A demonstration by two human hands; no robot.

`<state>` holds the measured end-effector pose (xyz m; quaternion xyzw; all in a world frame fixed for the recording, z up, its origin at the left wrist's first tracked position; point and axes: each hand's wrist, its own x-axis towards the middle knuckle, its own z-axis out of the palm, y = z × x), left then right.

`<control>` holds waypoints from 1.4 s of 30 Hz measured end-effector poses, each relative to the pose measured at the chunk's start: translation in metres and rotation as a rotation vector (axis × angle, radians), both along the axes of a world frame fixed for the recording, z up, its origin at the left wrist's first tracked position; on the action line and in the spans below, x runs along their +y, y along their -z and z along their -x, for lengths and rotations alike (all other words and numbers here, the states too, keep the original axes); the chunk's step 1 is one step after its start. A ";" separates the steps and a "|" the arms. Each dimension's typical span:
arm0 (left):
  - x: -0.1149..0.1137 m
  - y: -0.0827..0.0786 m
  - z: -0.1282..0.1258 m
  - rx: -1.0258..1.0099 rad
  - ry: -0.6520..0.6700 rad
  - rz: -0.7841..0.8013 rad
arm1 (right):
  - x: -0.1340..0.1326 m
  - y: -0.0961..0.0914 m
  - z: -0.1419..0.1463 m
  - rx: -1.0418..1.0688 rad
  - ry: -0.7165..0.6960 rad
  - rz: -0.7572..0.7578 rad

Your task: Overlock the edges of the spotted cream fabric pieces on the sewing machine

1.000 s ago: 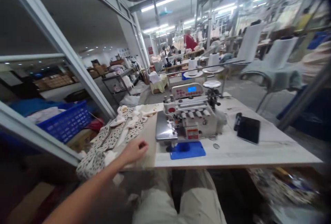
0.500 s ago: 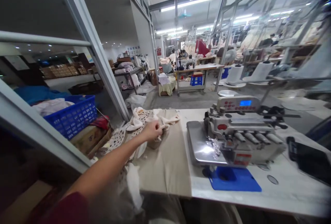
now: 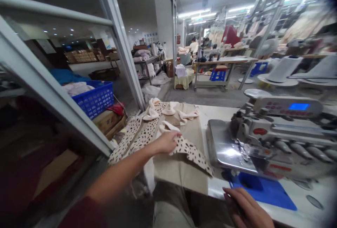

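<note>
My left hand [image 3: 166, 142] is closed on a piece of cream fabric with dark spots [image 3: 190, 152], which lies drawn out over the tan cloth [image 3: 184, 166] at the table's front left. More spotted and cream pieces [image 3: 147, 124] are heaped behind it at the table's left edge. My right hand [image 3: 247, 209] rests near the table's front edge, fingers flat and together, holding nothing, just below the blue mat [image 3: 265, 189] under the overlock sewing machine [image 3: 273, 136].
A blue crate [image 3: 96, 99] with cloth and cardboard boxes [image 3: 107, 122] stand left of the table behind a slanted metal frame [image 3: 52, 87]. Thread cones [image 3: 283, 68] rise behind the machine. Other work tables, a blue stool [image 3: 218, 74] and people are far back.
My left hand went out to the fabric heap, then came back toward me with a spotted piece in it. The view swung left and down. My right hand has come into view at the front edge.
</note>
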<state>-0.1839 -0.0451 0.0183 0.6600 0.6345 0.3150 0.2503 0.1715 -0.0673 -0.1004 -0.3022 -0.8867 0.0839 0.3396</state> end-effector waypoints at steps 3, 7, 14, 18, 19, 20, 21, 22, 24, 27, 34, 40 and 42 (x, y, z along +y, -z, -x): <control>-0.037 0.007 0.026 0.118 -0.186 -0.007 | 0.007 0.007 0.032 -0.157 0.032 -0.037; -0.104 0.005 0.065 0.242 -0.480 0.068 | 0.020 0.008 0.061 -0.347 0.076 -0.135; -0.170 0.034 0.070 0.226 -0.646 0.258 | 0.043 0.019 0.052 -0.406 0.098 -0.155; -0.163 0.013 0.080 0.087 -0.708 0.167 | 0.044 0.025 0.048 -0.305 0.054 -0.161; -0.159 0.004 0.083 0.038 -0.729 0.124 | 0.043 0.026 0.048 -0.291 0.042 -0.172; -0.153 -0.005 0.085 -0.016 -0.746 0.074 | 0.043 0.026 0.048 -0.282 0.022 -0.187; -0.146 -0.014 0.084 -0.076 -0.755 0.022 | 0.043 0.026 0.049 -0.278 0.000 -0.206; -0.137 -0.023 0.079 -0.136 -0.754 -0.024 | 0.043 0.027 0.050 -0.275 -0.019 -0.227; -0.115 -0.037 0.061 -0.253 -0.721 -0.093 | 0.042 0.026 0.051 -0.277 -0.040 -0.268; -0.085 -0.051 0.021 -0.594 -0.567 -0.174 | 0.041 0.021 0.051 -0.317 -0.013 -0.284; -0.093 -0.017 0.005 -0.431 -0.505 -0.064 | 0.022 -0.014 0.052 -0.388 0.012 -0.162; -0.133 0.022 0.022 0.628 -0.458 -0.077 | -0.001 -0.042 0.097 -0.439 -0.250 0.049; -0.130 0.022 0.018 0.691 -0.237 -0.111 | -0.001 -0.048 0.121 -0.457 -0.306 0.096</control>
